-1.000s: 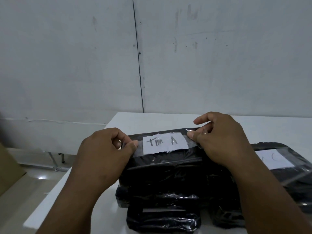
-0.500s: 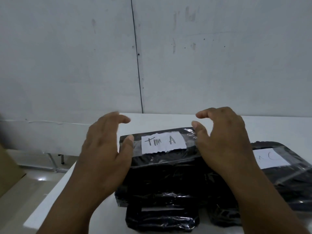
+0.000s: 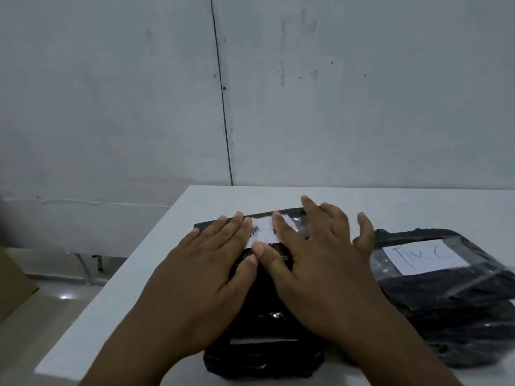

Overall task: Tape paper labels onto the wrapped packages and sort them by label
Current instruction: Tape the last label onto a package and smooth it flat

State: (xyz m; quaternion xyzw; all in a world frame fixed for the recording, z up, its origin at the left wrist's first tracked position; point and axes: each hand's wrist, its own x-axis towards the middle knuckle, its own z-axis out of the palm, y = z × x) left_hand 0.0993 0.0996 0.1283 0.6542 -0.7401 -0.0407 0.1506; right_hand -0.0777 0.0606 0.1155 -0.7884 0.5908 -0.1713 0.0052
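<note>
A black plastic-wrapped package (image 3: 264, 327) lies on top of a small stack on the white table (image 3: 418, 207). Its white paper label (image 3: 263, 231), under clear tape, shows only between my hands. My left hand (image 3: 211, 263) lies flat, fingers spread, over the label's left half. My right hand (image 3: 315, 257) presses flat on the right half, thumbs nearly touching. A second black package (image 3: 451, 299) to the right carries a taped label reading "TIM C" (image 3: 423, 256). Another black package (image 3: 262, 358) sits under the stack.
The table's left edge (image 3: 111, 280) drops to a tiled floor. A cardboard box corner (image 3: 14, 280) shows at the far left. A grey wall (image 3: 334, 93) rises right behind the table. Metal legs (image 3: 86, 267) stand by the wall on the floor.
My hands let go of the tape ends, lifted open above the package, then came down flat over the label. My view tilted down a little.
</note>
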